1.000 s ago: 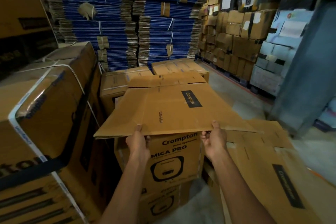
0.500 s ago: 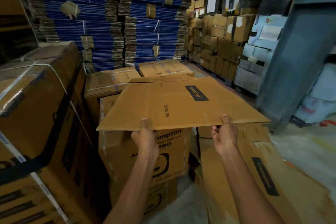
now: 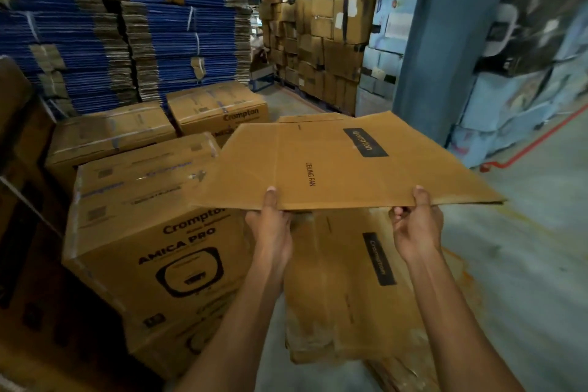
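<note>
Behind the AMICA PRO box [image 3: 152, 232], bundled stacks of blue flat cartons [image 3: 95, 25] rise past the top of the view. Well to the right of that box stands a blue pillar [image 3: 445, 57]. Two more sealed boxes [image 3: 111, 134] sit just behind it.

Just right of the AMICA PRO box, a flat carton [image 3: 334, 165] hangs in the air, nearly level. Its left corner overlaps the box's upper right corner, and its "CEILING FAN" print and black Crompton label face up. Below it, beside the box's right face, a pile of flattened cartons [image 3: 350, 296] lies on the floor [image 3: 525, 248].

Both bare forearms reach forward from the bottom edge, almost parallel, with the wrists straight. The left grip [image 3: 270, 226] pinches the flat carton's near edge nearer the box: its thumb [image 3: 270, 197] lies flat on top, and its fingers are hidden underneath. The right grip [image 3: 416, 226] pinches the same edge farther from the box, its thumb [image 3: 420, 196] on top and its fingers curled under the cardboard.
</note>
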